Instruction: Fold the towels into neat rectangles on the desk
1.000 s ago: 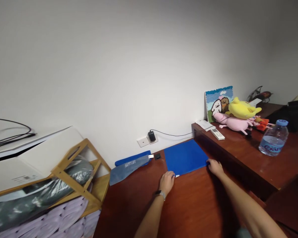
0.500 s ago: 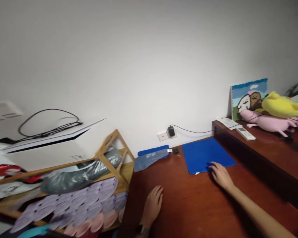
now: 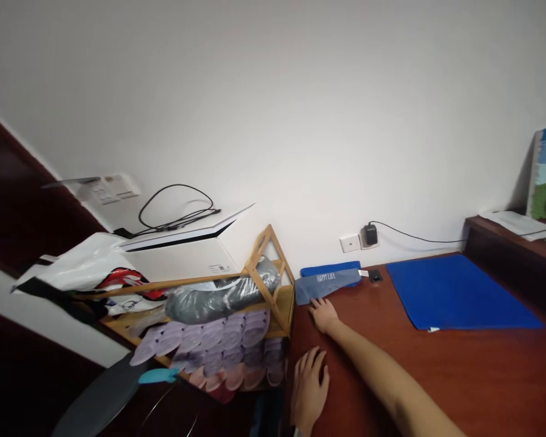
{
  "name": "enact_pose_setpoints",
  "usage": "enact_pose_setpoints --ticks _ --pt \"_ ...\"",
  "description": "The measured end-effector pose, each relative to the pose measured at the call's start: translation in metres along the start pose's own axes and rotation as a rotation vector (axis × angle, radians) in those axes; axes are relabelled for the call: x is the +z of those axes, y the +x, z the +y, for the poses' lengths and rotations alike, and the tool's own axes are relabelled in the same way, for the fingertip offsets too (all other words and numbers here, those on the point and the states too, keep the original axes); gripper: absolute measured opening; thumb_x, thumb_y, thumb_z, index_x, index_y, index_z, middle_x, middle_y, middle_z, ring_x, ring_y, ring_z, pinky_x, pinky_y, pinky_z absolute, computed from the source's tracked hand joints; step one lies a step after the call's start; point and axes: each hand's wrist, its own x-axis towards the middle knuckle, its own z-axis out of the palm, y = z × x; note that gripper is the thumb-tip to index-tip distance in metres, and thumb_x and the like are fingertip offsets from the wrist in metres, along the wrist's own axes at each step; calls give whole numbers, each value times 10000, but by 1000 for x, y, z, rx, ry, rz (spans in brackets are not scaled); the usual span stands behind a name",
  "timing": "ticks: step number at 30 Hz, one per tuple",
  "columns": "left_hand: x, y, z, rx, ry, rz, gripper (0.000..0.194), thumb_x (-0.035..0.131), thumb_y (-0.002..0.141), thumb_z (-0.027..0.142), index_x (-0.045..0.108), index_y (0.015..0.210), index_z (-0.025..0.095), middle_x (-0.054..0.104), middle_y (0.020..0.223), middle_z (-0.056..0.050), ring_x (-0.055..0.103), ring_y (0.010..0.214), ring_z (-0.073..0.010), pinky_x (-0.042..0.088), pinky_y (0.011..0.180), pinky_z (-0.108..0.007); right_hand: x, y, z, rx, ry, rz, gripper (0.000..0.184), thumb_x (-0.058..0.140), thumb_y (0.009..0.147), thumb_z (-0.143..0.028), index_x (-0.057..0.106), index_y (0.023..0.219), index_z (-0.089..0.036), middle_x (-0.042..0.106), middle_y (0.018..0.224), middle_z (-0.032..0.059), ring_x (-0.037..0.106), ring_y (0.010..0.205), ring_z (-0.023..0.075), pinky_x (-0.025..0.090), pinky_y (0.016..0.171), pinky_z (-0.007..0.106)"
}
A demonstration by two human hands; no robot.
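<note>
My right hand (image 3: 324,315) reaches leftward across the brown tabletop, its fingers apart at the near edge of a grey-blue folded cloth (image 3: 325,287) printed "HAPPY LIFE". Whether the fingertips press on the cloth I cannot tell. Below it, my left hand (image 3: 309,385) lies flat on the table near the left edge, fingers stretched out and holding nothing. Behind the grey-blue cloth sits a folded blue cloth (image 3: 332,267). A larger blue cloth (image 3: 459,294) is spread flat to the right, a small white tag at its front edge.
Left of the table stands a wooden rack (image 3: 279,315) with lilac and pink slippers (image 3: 222,340), a plastic-wrapped grey roll (image 3: 222,297) and a white box (image 3: 186,258). A black plug (image 3: 370,234) sits in the wall socket; its cord runs right to a raised ledge (image 3: 495,255).
My right hand has moved left from the spread blue cloth to the grey-blue cloth. The view has turned left, bringing more of the rack into sight.
</note>
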Motion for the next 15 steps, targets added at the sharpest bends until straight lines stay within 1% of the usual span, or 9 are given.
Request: enact_pose_setpoints --ticks 2,4,6,8,10,12,14,15 --pt "1 -2 -3 -18 -3 -18 461 492 972 220 666 1392 298 651 1463 -47 588 1342 -263 477 1156 -499 11 13 -3 58 -11 -1 407 450 894 -81 701 1198 -183 690 1331 131 598 1159 298 432 962 425" --pt "3 -3 -4 -27 -8 -19 463 490 974 218 663 1396 302 644 1471 -46 581 1347 -268 469 1160 -504 18 18 -2 99 -16 -5 431 381 936 -61 679 1228 -173 715 1250 150 618 1132 289 442 956 422" --pt "4 -3 -4 -23 -19 -9 465 495 972 213 661 1396 305 641 1475 -46 579 1347 -267 468 1159 -499 21 17 -2 112 -13 -23 412 364 955 -51 674 1206 -150 719 1197 180 632 1106 283 452 953 416" --pt "5 -2 -3 -6 -31 7 460 505 967 210 663 1388 305 645 1466 -49 580 1344 -266 465 1160 -496 21 6 -5 96 -3 -48 357 390 956 -50 684 1140 -131 713 1177 207 635 1107 285 456 957 416" --pt "6 0 -4 11 -45 31 444 510 960 209 671 1366 295 663 1433 -57 591 1331 -265 468 1156 -492 16 -15 -10 65 14 -76 304 423 951 -52 694 1069 -123 715 1161 215 634 1123 293 455 967 418" --pt "6 2 -6 9 -57 85 418 520 949 222 676 1335 261 678 1390 -80 612 1302 -272 497 1123 -485 7 -48 -16 41 40 -104 231 484 938 -74 698 1008 -125 731 1100 203 649 1098 303 465 955 413" --pt "4 2 -8 -20 -56 184 400 545 931 257 673 1306 208 683 1349 -124 634 1264 -301 529 1074 -500 -8 -86 -21 29 80 -128 152 549 924 -118 691 973 -143 747 1017 165 678 1023 292 482 908 385" --pt "2 2 -7 -25 -54 236 395 560 921 275 674 1289 190 685 1329 -143 643 1244 -318 540 1052 -512 -19 -106 -22 24 105 -135 123 572 923 -146 684 972 -158 751 986 138 688 982 275 487 877 358"
